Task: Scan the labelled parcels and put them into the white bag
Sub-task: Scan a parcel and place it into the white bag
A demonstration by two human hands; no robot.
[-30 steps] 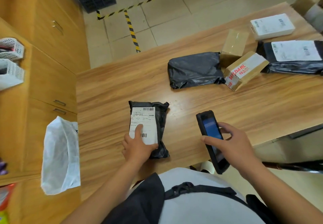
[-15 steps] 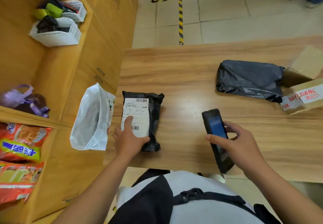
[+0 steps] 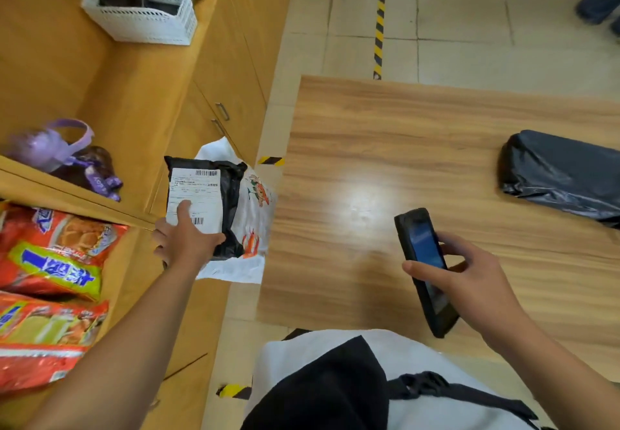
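Labelled parcel: a black poly parcel with a white barcode label is held off the bench, just left of its edge, over the white bag.
Left hand: the near end of the parcel is gripped, and the index finger is laid on the label.
White bag: it is seen between the wooden cabinet and the bench.
Right hand: a black handheld scanner is held, screen up, above the bench.
Second parcel: a black one is lying on the bench at the right, well apart.

Black parcel wearing a white barcoded label, white bag showing orange and green prints; black scanner glowing blue, table showing brown wood grain; floor tape running in yellow-black stripes
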